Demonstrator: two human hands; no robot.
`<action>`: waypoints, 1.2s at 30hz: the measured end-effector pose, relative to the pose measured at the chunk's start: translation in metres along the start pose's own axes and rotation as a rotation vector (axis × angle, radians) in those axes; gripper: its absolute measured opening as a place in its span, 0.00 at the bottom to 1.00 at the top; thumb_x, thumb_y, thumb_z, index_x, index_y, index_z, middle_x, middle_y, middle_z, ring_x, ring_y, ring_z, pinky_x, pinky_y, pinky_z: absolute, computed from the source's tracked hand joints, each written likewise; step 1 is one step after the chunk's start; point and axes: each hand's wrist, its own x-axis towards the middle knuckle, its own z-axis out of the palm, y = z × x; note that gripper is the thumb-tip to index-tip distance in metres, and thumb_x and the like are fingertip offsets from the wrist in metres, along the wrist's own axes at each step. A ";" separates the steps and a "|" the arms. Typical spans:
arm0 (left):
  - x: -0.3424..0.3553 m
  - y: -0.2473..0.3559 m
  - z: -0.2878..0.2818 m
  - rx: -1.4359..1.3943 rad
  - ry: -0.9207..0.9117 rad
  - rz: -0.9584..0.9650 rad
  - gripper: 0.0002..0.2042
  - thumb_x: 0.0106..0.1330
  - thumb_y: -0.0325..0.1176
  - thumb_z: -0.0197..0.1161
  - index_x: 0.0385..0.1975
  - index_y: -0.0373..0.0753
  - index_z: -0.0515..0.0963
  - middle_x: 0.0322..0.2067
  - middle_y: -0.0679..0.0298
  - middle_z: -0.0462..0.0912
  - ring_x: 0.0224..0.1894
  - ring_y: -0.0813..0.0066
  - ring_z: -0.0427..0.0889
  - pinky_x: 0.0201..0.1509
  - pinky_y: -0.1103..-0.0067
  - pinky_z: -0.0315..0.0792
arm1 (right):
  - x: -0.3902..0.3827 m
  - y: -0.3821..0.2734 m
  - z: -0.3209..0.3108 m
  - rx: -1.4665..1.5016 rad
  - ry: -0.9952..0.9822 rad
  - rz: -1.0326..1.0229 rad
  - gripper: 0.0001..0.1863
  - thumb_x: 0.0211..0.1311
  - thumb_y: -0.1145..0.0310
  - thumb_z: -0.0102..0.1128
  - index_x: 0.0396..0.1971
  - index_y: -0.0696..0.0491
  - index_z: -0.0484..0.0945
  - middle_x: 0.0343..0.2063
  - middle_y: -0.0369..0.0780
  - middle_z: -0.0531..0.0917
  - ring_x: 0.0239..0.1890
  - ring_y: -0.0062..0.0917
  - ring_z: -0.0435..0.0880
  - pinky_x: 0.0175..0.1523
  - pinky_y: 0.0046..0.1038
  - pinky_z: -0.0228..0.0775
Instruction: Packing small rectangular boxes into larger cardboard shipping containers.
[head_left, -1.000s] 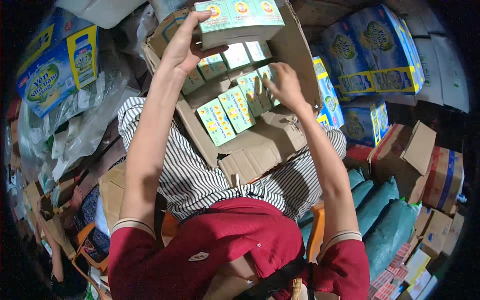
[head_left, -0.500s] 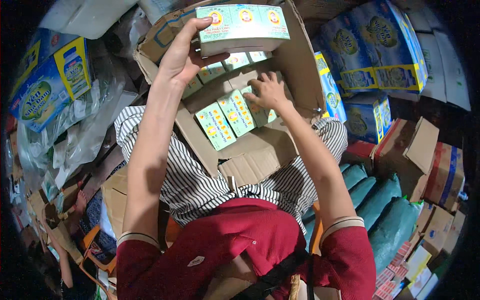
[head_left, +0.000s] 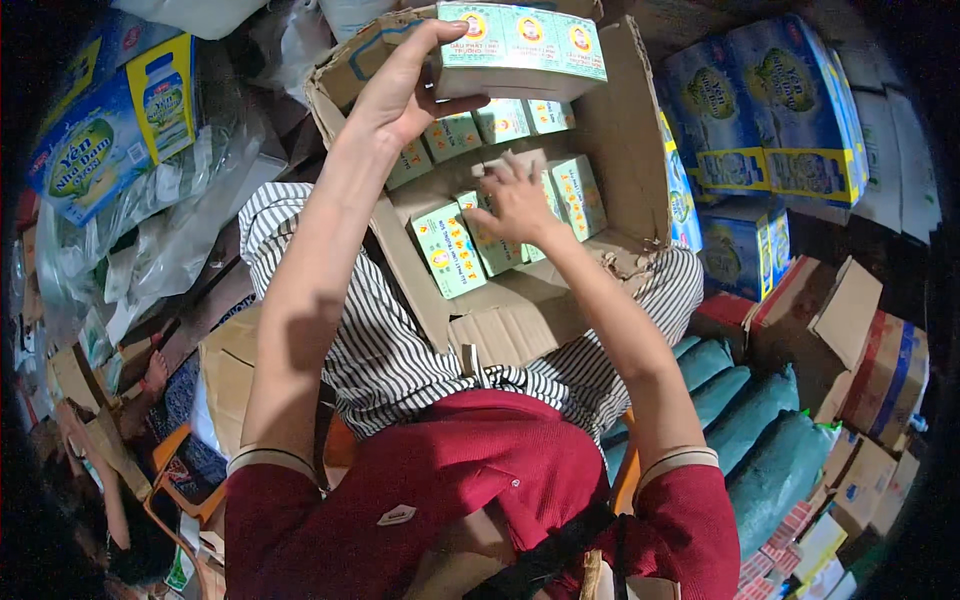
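Observation:
My left hand [head_left: 400, 100] grips a row of pale green boxes [head_left: 525, 50], three printed panels side by side, held up over the far side of an open brown carton [head_left: 625, 130]. Its thumb lies on the front and the fingers curl underneath. The carton rests on my lap. Inside it, my right hand [head_left: 522, 208] reaches over a near row of small green boxes [head_left: 448, 252], fingers spread and slightly blurred; whether they touch the boxes I cannot tell. Several more green boxes [head_left: 502, 122] stand in a far row, partly hidden below the held ones.
Blue drink cartons [head_left: 790, 90] are stacked at the right, and another blue box [head_left: 75, 170] lies on clear plastic wrap [head_left: 180, 190] at the left. Green wrapped bundles [head_left: 750, 420] and brown cartons [head_left: 880, 380] lie right. Another person's arm [head_left: 105, 480] shows at lower left.
The held boxes appear slightly farther right and up in view, as does the carton. My right hand has moved left across the near row, uncovering a box at its right end.

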 end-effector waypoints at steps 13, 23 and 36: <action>0.008 -0.016 -0.012 0.118 0.075 -0.093 0.26 0.48 0.46 0.65 0.45 0.39 0.71 0.40 0.61 0.73 0.44 0.71 0.73 0.40 0.69 0.76 | -0.005 0.017 0.005 0.294 -0.002 0.097 0.29 0.54 0.53 0.56 0.52 0.54 0.67 0.47 0.46 0.74 0.61 0.42 0.59 0.66 0.48 0.38; -0.020 -0.048 -0.004 0.242 0.110 -0.455 0.23 0.49 0.43 0.65 0.43 0.41 0.72 0.39 0.62 0.76 0.44 0.71 0.73 0.49 0.64 0.65 | -0.020 0.012 -0.121 0.176 0.383 -0.102 0.48 0.41 0.63 0.68 0.61 0.57 0.51 0.58 0.52 0.58 0.62 0.45 0.54 0.65 0.39 0.46; 0.015 -0.043 -0.051 0.183 0.526 -0.431 0.15 0.54 0.38 0.57 0.39 0.37 0.69 0.43 0.53 0.70 0.41 0.63 0.72 0.50 0.60 0.64 | 0.010 0.018 -0.071 0.186 0.083 -0.137 0.39 0.32 0.75 0.69 0.52 0.54 0.62 0.46 0.46 0.69 0.52 0.41 0.66 0.61 0.41 0.52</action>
